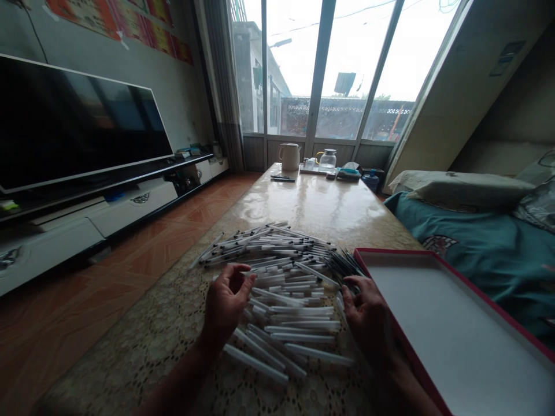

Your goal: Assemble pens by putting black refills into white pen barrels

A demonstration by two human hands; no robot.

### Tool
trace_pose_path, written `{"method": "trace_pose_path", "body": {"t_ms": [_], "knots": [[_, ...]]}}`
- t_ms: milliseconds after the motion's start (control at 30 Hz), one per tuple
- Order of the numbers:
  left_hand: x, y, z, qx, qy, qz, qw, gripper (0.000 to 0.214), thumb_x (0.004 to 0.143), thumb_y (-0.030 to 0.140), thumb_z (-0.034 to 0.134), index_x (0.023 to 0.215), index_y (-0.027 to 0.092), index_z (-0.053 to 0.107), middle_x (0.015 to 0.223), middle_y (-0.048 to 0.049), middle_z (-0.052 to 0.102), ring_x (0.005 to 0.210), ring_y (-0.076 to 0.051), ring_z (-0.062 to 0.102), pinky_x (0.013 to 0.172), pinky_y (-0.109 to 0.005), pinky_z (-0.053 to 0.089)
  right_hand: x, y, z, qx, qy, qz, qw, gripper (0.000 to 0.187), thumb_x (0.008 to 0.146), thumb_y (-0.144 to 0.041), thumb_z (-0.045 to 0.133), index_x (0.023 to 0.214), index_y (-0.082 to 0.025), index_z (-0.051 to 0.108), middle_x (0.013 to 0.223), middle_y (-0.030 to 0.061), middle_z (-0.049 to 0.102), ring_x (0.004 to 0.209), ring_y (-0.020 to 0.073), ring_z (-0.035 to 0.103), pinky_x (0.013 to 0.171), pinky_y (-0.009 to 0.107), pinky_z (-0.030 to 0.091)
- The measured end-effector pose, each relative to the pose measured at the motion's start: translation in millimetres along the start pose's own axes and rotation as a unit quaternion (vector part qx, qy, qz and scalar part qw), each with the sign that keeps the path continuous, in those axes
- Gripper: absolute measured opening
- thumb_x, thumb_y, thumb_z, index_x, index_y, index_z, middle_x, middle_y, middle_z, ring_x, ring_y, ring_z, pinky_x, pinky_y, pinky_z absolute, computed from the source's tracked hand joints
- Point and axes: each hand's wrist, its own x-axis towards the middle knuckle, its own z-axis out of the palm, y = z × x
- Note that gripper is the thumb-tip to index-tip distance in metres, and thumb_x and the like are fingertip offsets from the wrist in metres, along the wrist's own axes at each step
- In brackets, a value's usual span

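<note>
My left hand [228,303] hovers at the left edge of a spread of pen parts, its fingers curved and a gap between thumb and forefinger, with nothing visible in it. At the right side, my right hand [368,309] has thumb and fingertips drawn close together beside a bunch of thin dark pen refills [344,263]. Whatever it pinches is too small to make out. Between the hands lie several whitish pen barrels [303,312] and short pale caps [277,280]. Behind them is a heap of pens with black ends [260,240].
A shallow white box with a red rim [401,252] lies to the right. On the far end of the patterned table [173,312] stand a beige jug [290,156], a glass pot [328,159] and a tissue pack [348,171]. A bed [477,237] borders the right side.
</note>
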Motion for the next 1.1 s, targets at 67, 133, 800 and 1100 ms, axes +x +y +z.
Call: {"method": "trace_pose_path", "body": {"t_ms": [67,133,800,1100], "knots": [[-2,9,-4.6,0.069,-0.055,0.043,0.995,0.024,0.073,0.036,0.066,0.088,0.019,0.062,0.065,0.0012,0.059,0.053,-0.014,0.055,0.053,-0.024,0.042,-2,-2,1,0.007,-0.043,-0.014,0.999,0.021,0.088,-0.034,0.046,0.091,-0.017,0.058,0.090,0.0088,0.060,0.063,0.0174,0.056,0.061,0.031,0.047],[-4,22,-10.8,0.149,-0.130,0.092,0.976,0.015,0.075,0.030,0.064,0.085,0.019,0.065,0.076,-0.0039,0.065,0.065,-0.018,0.061,0.061,-0.027,0.045,-5,-3,2,0.014,-0.077,-0.025,0.997,0.024,0.090,-0.036,0.044,0.085,-0.018,0.059,0.084,0.0074,0.061,0.062,0.0170,0.056,0.060,0.030,0.045],[87,-9,-19.7,0.302,-0.167,0.204,0.916,0.015,0.061,0.005,0.063,0.060,0.020,0.066,0.066,-0.0054,0.065,0.077,-0.027,0.059,0.075,-0.033,0.039,-10,-19,2,0.022,-0.114,-0.038,0.993,0.025,0.092,-0.033,0.042,0.078,-0.019,0.057,0.080,0.0042,0.059,0.060,0.0146,0.058,0.056,0.025,0.043],[61,17,-33.5,0.312,-0.125,0.174,0.926,0.005,0.078,0.020,0.053,0.082,0.020,0.056,0.077,-0.0038,0.063,0.075,-0.023,0.058,0.072,-0.032,0.040,-13,-42,-10,0.047,-0.160,-0.135,0.977,0.011,0.087,-0.027,0.050,0.086,-0.020,0.059,0.093,0.0063,0.062,0.085,0.0199,0.060,0.075,0.031,0.047]]}}
